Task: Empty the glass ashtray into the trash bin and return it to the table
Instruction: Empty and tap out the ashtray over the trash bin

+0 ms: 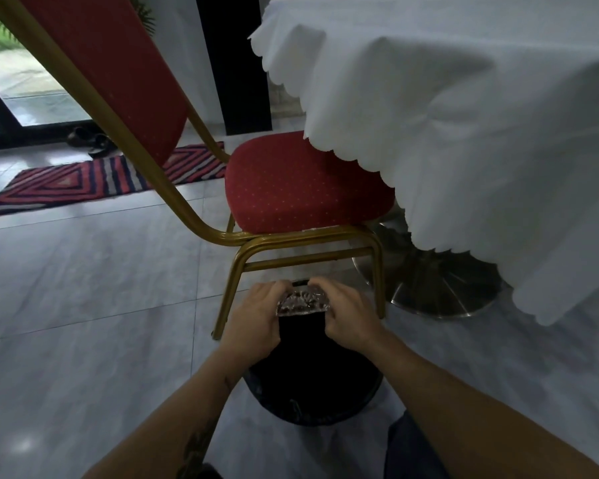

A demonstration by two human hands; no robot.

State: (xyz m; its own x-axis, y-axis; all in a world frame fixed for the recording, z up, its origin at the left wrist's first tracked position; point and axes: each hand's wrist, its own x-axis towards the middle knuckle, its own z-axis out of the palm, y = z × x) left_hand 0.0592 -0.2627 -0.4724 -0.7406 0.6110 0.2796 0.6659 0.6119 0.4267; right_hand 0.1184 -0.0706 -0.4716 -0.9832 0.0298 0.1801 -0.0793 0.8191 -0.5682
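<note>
Head view: glass ashtray (303,302) gripped by left hand (256,316) and right hand (348,314), tipped above black bin (312,392). Probably heavy, rigid, slippery, breakable; best held by opposite rims.

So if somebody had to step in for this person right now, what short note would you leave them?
Left hand and right hand: both grip the glass ashtray, one on each side.
Ashtray: held over the open black trash bin on the floor, in front of the red chair.
Done: ashtray is off the table and above the bin.
Cannot tell: whether it is emptied yet.
Left: finish tipping it out, then set it back on the white-clothed table at right.
</note>
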